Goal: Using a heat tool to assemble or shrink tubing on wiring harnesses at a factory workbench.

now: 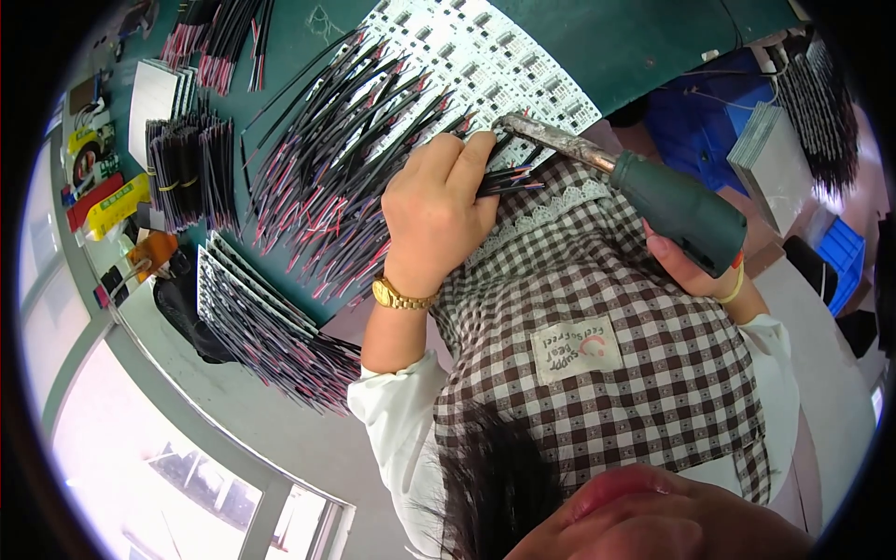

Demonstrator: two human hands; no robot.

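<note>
A white circuit board panel (pixel 523 58) with many small dark parts lies on the green table. Rows of black wires (pixel 322 187) with red ends fan out from it to the left. My left hand (pixel 437 210), with a gold watch on its wrist, is closed on a small bundle of black wires (pixel 511 181) at the panel's near edge. My right hand (pixel 686 269) grips a soldering iron (pixel 677 210) by its thick dark green handle. The iron's tip is at the panel's near edge, just beside my left fingertips; whether it touches cannot be made out.
Bundled black wires (pixel 189 173) stand at the left beside stacked white panels (pixel 154 103). Another stack of wired panels (pixel 252 308) sits at the near left table edge. More panels (pixel 777 159) and blue bins (pixel 842 261) are at the right.
</note>
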